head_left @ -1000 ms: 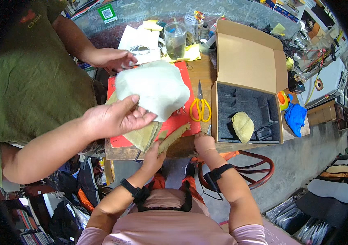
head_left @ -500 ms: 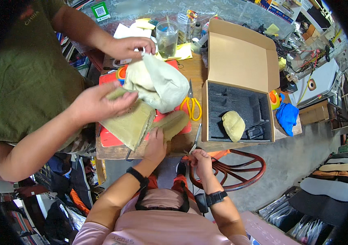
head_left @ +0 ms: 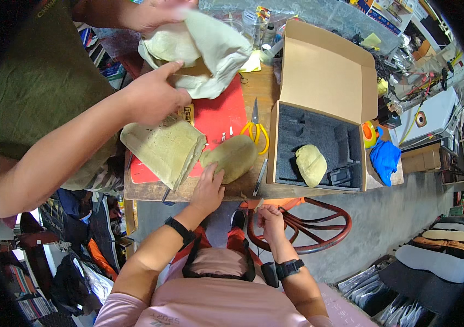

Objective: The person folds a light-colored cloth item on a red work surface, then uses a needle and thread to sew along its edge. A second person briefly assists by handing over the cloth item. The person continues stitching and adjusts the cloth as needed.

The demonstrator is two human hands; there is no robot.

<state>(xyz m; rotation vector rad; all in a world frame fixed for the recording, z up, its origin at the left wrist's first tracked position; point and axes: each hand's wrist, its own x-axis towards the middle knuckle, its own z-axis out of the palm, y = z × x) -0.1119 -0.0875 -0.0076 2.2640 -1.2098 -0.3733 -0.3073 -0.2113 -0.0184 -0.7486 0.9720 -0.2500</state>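
Note:
My left hand [head_left: 208,191] lies with fingers stretched and slightly apart against the near left edge of an olive oval pad [head_left: 236,157] on the table. Just off the table's front edge, my right hand [head_left: 270,220] is closed in a pinch; a small pale bit shows at its fingertips, too small to name. A knife [head_left: 260,178] lies on the wood above that hand. Left of the pad sits a thick olive slab [head_left: 161,147] with a ragged right edge. Another person's hands hold a pale grey-green cloth [head_left: 215,52] with a cream lump in it.
Orange-handled scissors [head_left: 255,131] lie on the table beside a red mat [head_left: 218,114]. An open cardboard box [head_left: 324,71] with dark foam holds a yellowish lump [head_left: 311,165]. A blue cloth [head_left: 384,158] is right of it. A red-brown round metal frame [head_left: 324,242] stands below the table edge.
The other person has lifted the cloth away toward the far left, uncovering more red mat. The oval pad now lies flatter, with my left fingers looser on it. My right hand has dropped slightly.

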